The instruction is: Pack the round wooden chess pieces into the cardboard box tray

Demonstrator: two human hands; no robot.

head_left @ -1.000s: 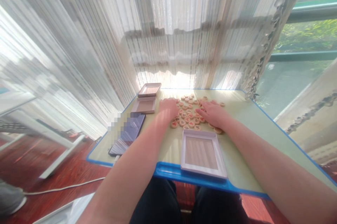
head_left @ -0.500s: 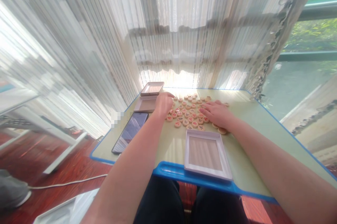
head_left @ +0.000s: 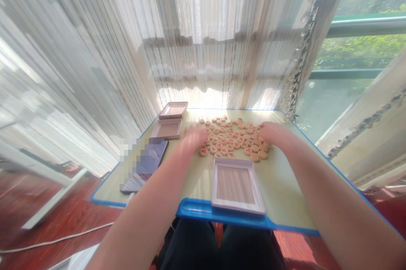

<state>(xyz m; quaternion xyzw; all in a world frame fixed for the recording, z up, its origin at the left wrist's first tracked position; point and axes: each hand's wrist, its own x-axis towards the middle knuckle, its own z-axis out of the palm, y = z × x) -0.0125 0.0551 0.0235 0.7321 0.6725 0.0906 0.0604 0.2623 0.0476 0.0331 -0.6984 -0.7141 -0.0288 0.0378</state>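
Several round wooden chess pieces (head_left: 233,139) with red and dark characters lie spread on the pale green table (head_left: 282,185). My left hand (head_left: 194,136) rests flat at the left edge of the pile, fingers stretched out and a little blurred. At the right edge, my right hand (head_left: 275,132) lies loosely cupped against the pieces and holds nothing. A shallow white-rimmed tray (head_left: 236,185) sits empty just in front of the pile, near the table's front edge.
Two more shallow trays (head_left: 168,128) (head_left: 174,110) sit at the back left. A dark phone (head_left: 146,162) lies at the left. The table has a blue rim (head_left: 203,210). Striped curtains hang right behind it, and a window is at the right.
My right hand has slid from on top of the pieces to the right edge of the pile. My left hand has come back a little toward me. The pieces lie more spread out.
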